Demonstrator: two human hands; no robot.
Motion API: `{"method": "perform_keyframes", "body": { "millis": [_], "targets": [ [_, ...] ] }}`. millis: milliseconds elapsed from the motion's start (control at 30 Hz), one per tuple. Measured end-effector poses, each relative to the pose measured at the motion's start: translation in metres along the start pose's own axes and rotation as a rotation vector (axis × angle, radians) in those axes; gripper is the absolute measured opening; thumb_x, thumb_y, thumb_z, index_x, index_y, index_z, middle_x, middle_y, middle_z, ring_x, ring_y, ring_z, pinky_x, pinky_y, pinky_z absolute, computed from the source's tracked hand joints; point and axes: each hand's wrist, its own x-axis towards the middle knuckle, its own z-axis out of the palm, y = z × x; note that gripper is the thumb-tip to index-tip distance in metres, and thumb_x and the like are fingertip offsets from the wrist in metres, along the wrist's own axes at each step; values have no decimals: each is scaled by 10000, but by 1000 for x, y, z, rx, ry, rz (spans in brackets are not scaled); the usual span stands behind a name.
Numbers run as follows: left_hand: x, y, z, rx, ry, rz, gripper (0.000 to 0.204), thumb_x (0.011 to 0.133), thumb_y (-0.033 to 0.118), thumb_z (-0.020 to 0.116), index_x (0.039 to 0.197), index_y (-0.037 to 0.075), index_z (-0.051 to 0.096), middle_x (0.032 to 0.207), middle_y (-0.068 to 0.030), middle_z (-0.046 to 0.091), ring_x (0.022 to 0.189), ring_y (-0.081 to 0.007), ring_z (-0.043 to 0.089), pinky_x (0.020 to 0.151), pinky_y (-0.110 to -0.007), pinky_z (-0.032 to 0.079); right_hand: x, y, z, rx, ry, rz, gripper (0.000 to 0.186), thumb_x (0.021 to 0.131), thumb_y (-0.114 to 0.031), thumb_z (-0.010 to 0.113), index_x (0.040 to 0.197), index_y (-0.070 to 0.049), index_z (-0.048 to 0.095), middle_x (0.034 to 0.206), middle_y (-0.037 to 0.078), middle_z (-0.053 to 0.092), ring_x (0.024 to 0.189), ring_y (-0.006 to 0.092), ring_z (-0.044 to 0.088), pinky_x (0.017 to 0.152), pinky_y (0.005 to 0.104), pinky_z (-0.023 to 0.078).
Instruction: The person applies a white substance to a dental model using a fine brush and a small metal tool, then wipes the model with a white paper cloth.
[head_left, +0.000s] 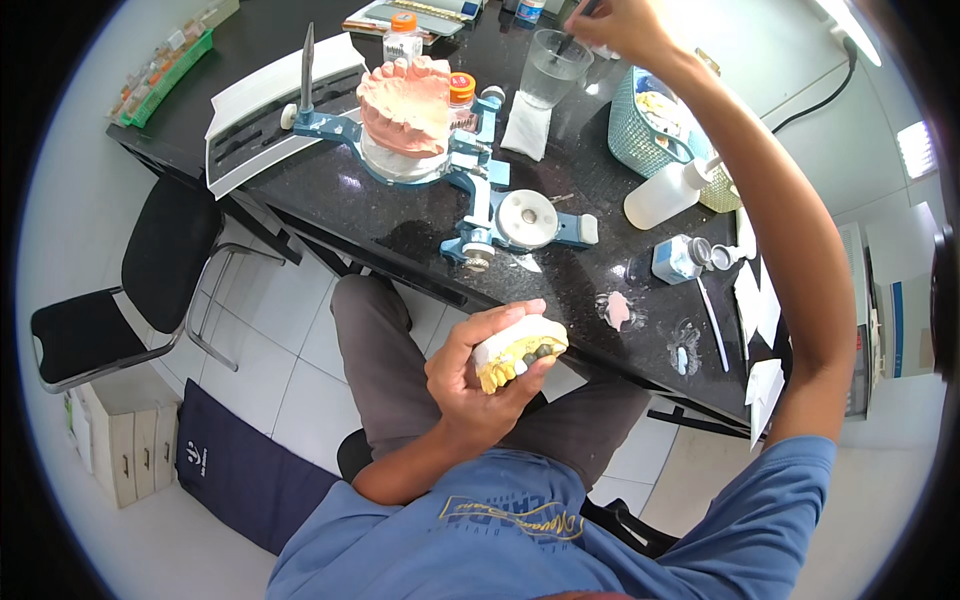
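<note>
My left hand point(465, 390) is closed around a dental cast point(518, 342) above my lap. Its base is white, its teeth are yellow, and a few teeth on the near side are dark grey. At the far edge, my right hand point(632, 32) pinches a slim tool point(568, 38), perhaps a brush, whose dark end reaches into a glass of water point(555, 68). Its tip is hard to make out. A folded white tissue point(526, 128) lies in front of the glass.
A blue articulator point(470, 185) bearing a pink dental cast point(405, 105) stands on the black table point(400, 225). To the right are a white squeeze bottle point(665, 195), a small open jar point(680, 258), pink paste point(618, 310) and a white stick point(714, 325). A basket point(640, 130) stands behind.
</note>
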Motion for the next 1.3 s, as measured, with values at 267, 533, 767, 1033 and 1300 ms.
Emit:
{"method": "perform_keyframes", "body": {
  "millis": [267,533,767,1033,1300],
  "targets": [
    [9,-6,-6,29,35,119,480,739,-29,744,1158,-32,509,1096,-253,617,952,-237,654,798,-310,551,-133,-65,-14,242,64,-30,124,839,-123,624,833,1,636,758,82,678,658,112,633,573,232,500],
    [17,-22,6,126,35,260,496,707,-32,765,1138,-43,519,1071,-248,628,974,-284,647,820,-344,548,-171,-36,30,165,138,-16,108,808,-120,641,841,-21,669,702,95,688,641,127,663,590,263,516],
    [35,-47,8,365,34,493,492,677,25,806,1087,-39,542,1025,-218,662,920,-299,677,779,-353,568,-250,-59,-21,476,248,76,99,876,-34,585,939,36,614,801,71,644,709,86,608,624,208,476],
    [40,-51,1,533,-149,519,517,758,101,775,1153,-19,465,1072,-266,617,983,-311,648,825,-371,551,-327,-50,-1,641,336,-180,165,883,-105,591,1003,-9,532,823,146,580,612,162,579,538,246,487],
    [42,-58,-2,610,-175,585,547,757,142,779,1161,-14,444,1061,-270,615,943,-297,657,785,-352,565,-326,-37,8,768,241,-273,215,729,-29,630,927,-19,548,768,109,573,586,187,584,508,268,476]
  ]
}}
